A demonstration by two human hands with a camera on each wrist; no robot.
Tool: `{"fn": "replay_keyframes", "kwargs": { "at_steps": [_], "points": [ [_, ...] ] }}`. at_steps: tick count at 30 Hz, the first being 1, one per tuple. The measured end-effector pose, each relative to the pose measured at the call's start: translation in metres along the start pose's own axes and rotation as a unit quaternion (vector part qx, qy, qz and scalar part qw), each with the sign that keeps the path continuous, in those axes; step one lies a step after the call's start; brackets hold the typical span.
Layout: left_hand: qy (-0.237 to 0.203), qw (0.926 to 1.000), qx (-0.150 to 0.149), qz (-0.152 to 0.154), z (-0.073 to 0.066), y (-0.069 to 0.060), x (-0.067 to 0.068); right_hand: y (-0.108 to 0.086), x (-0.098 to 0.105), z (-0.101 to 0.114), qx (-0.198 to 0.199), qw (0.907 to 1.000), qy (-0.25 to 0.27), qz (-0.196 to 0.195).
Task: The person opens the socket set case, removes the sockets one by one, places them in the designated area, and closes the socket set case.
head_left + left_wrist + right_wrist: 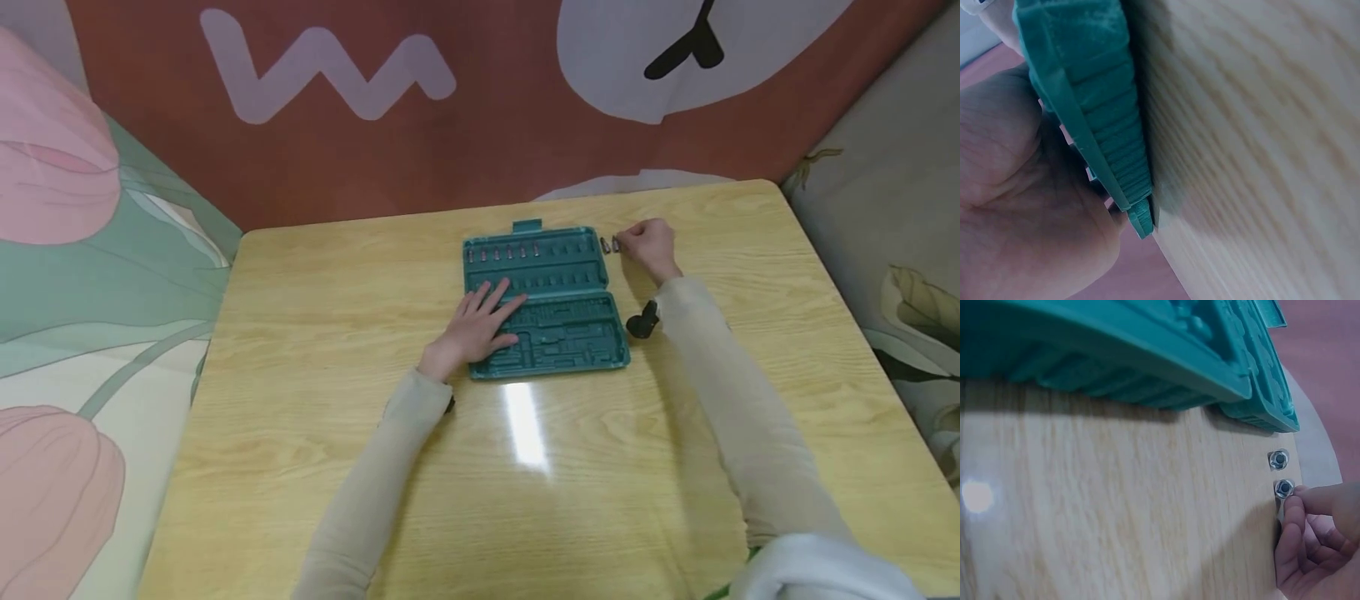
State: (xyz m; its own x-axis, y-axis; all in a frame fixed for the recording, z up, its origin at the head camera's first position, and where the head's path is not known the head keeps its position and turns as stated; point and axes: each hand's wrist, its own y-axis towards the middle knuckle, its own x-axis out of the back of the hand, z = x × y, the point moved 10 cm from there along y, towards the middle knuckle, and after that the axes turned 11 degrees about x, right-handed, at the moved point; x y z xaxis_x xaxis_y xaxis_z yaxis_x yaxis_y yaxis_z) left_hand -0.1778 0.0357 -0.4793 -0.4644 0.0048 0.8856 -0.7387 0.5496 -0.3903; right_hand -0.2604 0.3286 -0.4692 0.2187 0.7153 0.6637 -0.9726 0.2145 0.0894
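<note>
A teal plastic tool case [551, 346] lies unfolded on the table, with a row of small metal sockets [509, 252] in the left part of its far half. My left hand [472, 327] rests on the case's left side with fingers spread; its palm hangs over the edge in the left wrist view. Right of the case, two sockets are side by side. My right hand [651, 244] pinches the farther-right socket [1284, 489] between thumb and index finger at the tabletop. The other socket [1279, 460] stands between it and the case.
The wooden table [337, 333] reaches a red patterned backdrop [487, 158] at its far edge. Several moulded slots in the case hold nothing. A latch tab [527, 225] sticks out from the case's far side. Patterned cloth hangs at left and right.
</note>
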Motion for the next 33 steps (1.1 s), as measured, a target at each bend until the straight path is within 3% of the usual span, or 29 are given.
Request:
{"fn": "replay_keyframes", "kwargs": {
  "at_steps": [11,16,24,29,33],
  "points": [
    [0.004,1.0,-0.002,-0.005,-0.001,0.003,0.004,0.003,0.003,0.007,0.001,1.0,-0.005,0.005],
    [0.015,0.9999,0.001,-0.003,0.0,0.002,0.005,0.005,-0.006,0.029,0.006,0.9993,0.024,0.029],
    [0.032,0.9995,0.006,0.002,0.004,0.005,0.002,0.006,-0.059,0.085,0.019,0.9839,0.02,0.177],
    [0.051,0.9987,0.005,-0.006,0.004,0.008,-0.004,0.006,-0.091,0.096,0.026,0.9783,0.024,0.204],
    [0.051,0.9986,0.009,-0.007,0.005,0.007,-0.006,0.005,-0.103,0.103,0.035,0.9779,0.013,0.206]
  ]
}}
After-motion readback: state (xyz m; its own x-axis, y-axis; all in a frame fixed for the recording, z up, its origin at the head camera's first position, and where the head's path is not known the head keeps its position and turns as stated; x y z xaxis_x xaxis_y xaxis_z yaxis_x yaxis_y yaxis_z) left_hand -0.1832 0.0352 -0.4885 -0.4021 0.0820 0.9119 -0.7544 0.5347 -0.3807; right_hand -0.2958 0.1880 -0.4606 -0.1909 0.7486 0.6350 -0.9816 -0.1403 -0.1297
